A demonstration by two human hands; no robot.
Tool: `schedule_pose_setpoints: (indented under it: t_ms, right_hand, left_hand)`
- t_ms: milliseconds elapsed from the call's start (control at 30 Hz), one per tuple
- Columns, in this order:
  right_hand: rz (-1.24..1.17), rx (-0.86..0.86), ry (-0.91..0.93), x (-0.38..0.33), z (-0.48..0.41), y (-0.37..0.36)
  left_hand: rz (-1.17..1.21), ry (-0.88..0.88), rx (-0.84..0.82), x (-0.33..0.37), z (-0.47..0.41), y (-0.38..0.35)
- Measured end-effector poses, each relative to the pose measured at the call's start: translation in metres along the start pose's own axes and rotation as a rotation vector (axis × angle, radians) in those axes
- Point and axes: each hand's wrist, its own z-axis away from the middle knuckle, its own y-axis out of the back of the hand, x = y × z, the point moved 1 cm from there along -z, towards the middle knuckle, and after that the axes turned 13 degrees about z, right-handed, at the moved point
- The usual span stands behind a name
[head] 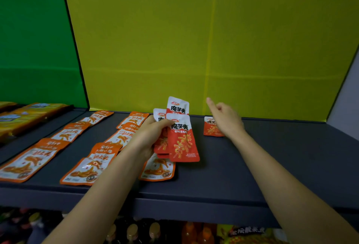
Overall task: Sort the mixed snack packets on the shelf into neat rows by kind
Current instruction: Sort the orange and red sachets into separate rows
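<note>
Left fingers: left hand (149, 137) clasps fanned red packets (182, 140) above mid-shelf (272, 166).
Right fingers: right hand (225, 121) blurred, apparently released, over lone red packet (210, 129) near back edge.
Orange packets (91, 166): rows on the shelf's left half.

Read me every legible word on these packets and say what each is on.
"魔芋爽": red packets held in the left hand.
"坛酸菜": yellow bag at the bottom edge, partly blurred.
Orange packets: print upside down, too blurred to read.
Lone red packet by the right hand: too small.
Yellow packs far left: blurred.
</note>
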Motion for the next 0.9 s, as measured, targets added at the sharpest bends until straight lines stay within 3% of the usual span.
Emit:
schedule_pose_setpoints:
  t_ms: [167, 467, 567, 733, 900]
  right_hand:
    - [-0.285, -0.237, 0.159, -0.021, 0.053, -0.001]
    - [-0.663, -0.325, -0.002, -0.013, 0.067, 0.007]
    - [-0.684, -0.308, -0.031, -0.013, 0.066, 0.013]
    - [-0.652, -0.070, -0.132, 0.013, 0.053, 0.033]
    - [-0.413, -0.145, -0.214, 0.044, 0.053, 0.007]
  left_hand:
    - [0.020, -0.008, -0.059, -0.008, 0.001, -0.006]
    - [0.100, 0.041, -0.088, -0.013, 0.006, -0.017]
    - [0.117, 0.046, -0.076, -0.011, 0.009, -0.018]
    - [0.146, -0.051, 0.050, 0.002, 0.009, -0.005]
    - [0.155, -0.058, 0.030, 0.011, 0.020, 0.004]
